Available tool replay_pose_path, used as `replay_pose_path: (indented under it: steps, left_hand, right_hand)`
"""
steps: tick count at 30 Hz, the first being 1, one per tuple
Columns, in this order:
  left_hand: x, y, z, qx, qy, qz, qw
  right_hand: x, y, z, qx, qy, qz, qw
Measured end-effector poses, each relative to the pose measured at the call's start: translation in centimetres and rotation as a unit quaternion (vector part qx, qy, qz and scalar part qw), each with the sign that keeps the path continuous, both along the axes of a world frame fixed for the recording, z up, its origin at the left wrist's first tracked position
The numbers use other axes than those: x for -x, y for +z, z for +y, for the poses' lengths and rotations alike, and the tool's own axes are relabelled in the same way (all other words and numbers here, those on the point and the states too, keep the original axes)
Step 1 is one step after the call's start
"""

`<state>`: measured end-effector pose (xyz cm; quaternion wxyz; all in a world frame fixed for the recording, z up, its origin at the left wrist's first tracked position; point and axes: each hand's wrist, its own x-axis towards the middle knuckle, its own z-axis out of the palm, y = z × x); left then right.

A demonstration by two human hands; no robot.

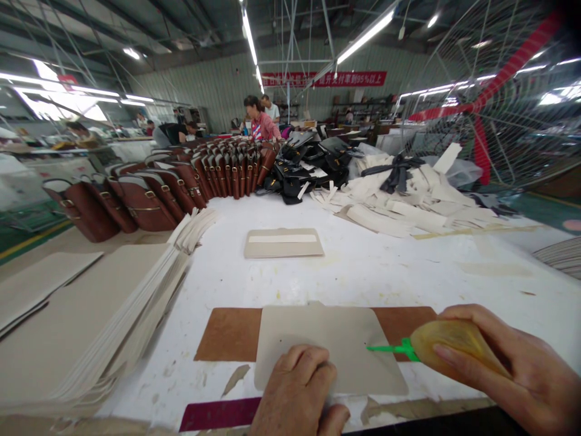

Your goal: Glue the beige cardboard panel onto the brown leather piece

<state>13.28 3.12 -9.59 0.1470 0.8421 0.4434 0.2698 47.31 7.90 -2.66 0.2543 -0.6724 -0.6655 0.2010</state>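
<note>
My left hand (297,393) presses flat on the near edge of a pale grey panel piece (331,345). That piece lies on a brown board (229,335) on the white table (385,272). My right hand (508,363) grips a yellowish squeeze bottle (454,348) with a green nozzle (390,349). The nozzle tip touches the right part of the grey piece.
A fanned stack of beige panels (136,303) lies at the left. A single beige piece (284,243) lies mid-table. Rows of brown bags (181,181), black bags (313,163) and a pile of cream strips (408,200) fill the far side. Other people work behind. A large fan (499,91) stands right.
</note>
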Motion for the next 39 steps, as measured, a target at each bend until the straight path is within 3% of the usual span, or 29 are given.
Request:
replay_pose_path:
  steps: [10, 16, 22, 26, 33, 39]
  left_hand:
    - [0.1, -0.2, 0.0, 0.006, -0.006, 0.001, 1.0]
    - [0.1, 0.0, 0.0, 0.026, -0.012, 0.001, 1.0]
    - [0.2, 0.1, 0.0, 0.028, -0.009, 0.007, 1.0]
    - [0.1, 0.0, 0.0, 0.022, -0.007, 0.008, 1.0]
    - [-0.1, 0.1, 0.0, 0.018, -0.006, 0.009, 1.0]
    - [0.0, 0.5, 0.2, -0.008, -0.006, 0.01, 1.0]
  right_hand:
    - [2.6, 1.3, 0.5, -0.058, 0.043, -0.028, 0.997]
    - [3.6, 3.7, -0.2, -0.001, 0.015, -0.038, 0.999]
    - [1.1, 1.9, 0.1, 0.017, 0.042, -0.085, 0.995]
    - [1.2, 1.2, 0.1, 0.0, 0.059, -0.072, 0.996]
    - [3.6, 2.6, 0.7, -0.048, 0.082, -0.049, 0.994]
    - [4.1, 3.9, 1.2, -0.021, 0.054, -0.073, 0.996]
